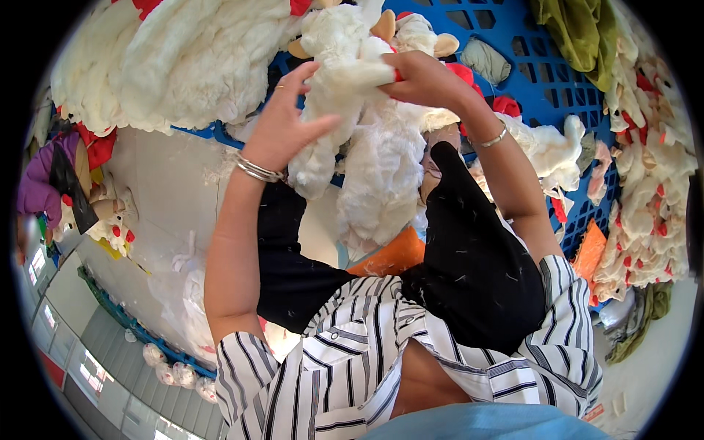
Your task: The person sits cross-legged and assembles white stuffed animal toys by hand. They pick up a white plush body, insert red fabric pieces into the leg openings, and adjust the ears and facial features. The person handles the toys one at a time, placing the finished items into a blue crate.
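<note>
My right hand [425,79] is closed round the end of a white furry plush piece [359,75], where a bit of red shows by the fingers. My left hand [287,126] is open beside it, thumb and fingers apart, with nothing in them. Under and around both hands lie more white plush skins [381,172], some with beige ears and red parts. They rest on a blue plastic crate [524,44] in front of my knees. The inside of my right grip is hidden.
A big heap of white plush [183,62] stands at the far left, another pile with red parts [649,213] at the right. Olive cloth [583,37] hangs over the crate. An orange piece [389,253] lies between my legs. Someone in purple [44,183] is at the left.
</note>
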A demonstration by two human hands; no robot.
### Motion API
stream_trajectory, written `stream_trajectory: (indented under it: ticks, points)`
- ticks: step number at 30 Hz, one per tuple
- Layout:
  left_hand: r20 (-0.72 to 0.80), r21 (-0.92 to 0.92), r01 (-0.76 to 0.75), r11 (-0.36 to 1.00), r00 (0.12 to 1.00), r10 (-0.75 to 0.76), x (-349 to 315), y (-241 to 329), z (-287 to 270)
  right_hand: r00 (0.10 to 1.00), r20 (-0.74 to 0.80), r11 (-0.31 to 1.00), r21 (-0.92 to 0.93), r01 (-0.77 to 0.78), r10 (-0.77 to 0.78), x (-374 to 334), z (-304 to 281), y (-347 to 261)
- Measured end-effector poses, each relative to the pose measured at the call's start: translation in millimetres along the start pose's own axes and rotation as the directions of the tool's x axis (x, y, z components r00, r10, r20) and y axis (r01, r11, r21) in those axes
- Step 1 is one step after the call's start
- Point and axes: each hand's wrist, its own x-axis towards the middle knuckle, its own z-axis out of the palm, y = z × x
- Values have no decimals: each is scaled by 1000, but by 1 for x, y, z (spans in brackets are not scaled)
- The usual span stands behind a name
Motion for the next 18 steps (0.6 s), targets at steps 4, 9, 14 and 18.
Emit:
stream_trajectory:
  ticks: [4,9,14,18]
  points:
    - [3,-68,-144,987,989,145,-6,6,11,957,74,948,173,266,-282,-6,-14,-70]
    - [-131,-397,177,901,960,-246,-5,3,-15,974,-125,967,150,206,-188,16,-25,-1]
    - [-358,-570,1,821,900,-250,-6,14,-22,962,272,998,-68,3,16,7,64,-6]
    - [-544,-334,48,941,806,-234,-4,-23,-66,708,642,953,258,161,-294,-31,110,-48]
